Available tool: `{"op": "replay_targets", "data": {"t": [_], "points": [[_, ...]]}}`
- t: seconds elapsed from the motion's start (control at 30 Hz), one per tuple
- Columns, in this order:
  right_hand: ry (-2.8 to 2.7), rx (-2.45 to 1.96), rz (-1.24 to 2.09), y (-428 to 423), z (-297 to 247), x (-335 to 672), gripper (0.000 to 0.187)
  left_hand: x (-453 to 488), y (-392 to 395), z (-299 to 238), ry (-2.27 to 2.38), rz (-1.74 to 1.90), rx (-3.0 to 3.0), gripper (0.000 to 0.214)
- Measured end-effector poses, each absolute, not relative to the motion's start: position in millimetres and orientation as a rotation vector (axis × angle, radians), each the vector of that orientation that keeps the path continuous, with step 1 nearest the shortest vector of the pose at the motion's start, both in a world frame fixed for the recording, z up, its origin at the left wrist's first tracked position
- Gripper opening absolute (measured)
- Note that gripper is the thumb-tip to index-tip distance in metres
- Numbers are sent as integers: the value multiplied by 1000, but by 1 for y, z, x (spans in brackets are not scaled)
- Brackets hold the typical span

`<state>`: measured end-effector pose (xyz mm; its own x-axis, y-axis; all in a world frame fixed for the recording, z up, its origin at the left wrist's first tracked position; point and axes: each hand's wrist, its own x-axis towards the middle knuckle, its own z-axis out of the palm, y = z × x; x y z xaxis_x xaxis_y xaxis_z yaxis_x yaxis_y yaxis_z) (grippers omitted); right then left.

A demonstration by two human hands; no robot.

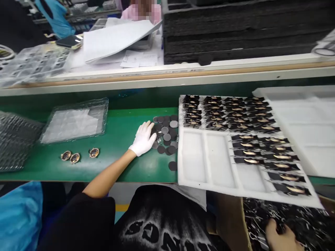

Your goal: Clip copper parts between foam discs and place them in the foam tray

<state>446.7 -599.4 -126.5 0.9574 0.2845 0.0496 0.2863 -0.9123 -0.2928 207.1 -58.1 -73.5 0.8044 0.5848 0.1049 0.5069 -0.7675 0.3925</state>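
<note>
My left hand [143, 138], in a white glove, lies on the left edge of a pile of dark round discs [166, 137]. Its fingers are stretched out and a little apart, touching the nearest discs; I see nothing gripped in it. A single disc [172, 166] lies apart below the pile. At the bottom right, my bare right hand [282, 237] reaches into a cardboard box [246, 223] full of black pieces with thin metal wires [300, 219]. Its fingertips are partly hidden among them. A white compartment tray [193, 157] holds rows of similar black pieces [235, 111] with copper-coloured parts.
Three small round gold-rimmed parts [75, 158] lie left on the green bench [117, 122]. Behind them is a clear plastic tray [74, 120]; stacked trays [17, 141] stand far left. Another white tray [309, 129] lies right. A shelf [131, 78] with papers runs behind. People are nearby.
</note>
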Motion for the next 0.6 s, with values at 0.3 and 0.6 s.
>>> {"op": "replay_targets", "data": {"t": [0.3, 0.6], "points": [[562, -2938, 146, -600, -165, 437, 69, 211, -70, -17, 420, 674, 2726, 55], [665, -2965, 212, -603, -167, 444, 49, 266, -230, 46, -874, 144, 1965, 26]]}}
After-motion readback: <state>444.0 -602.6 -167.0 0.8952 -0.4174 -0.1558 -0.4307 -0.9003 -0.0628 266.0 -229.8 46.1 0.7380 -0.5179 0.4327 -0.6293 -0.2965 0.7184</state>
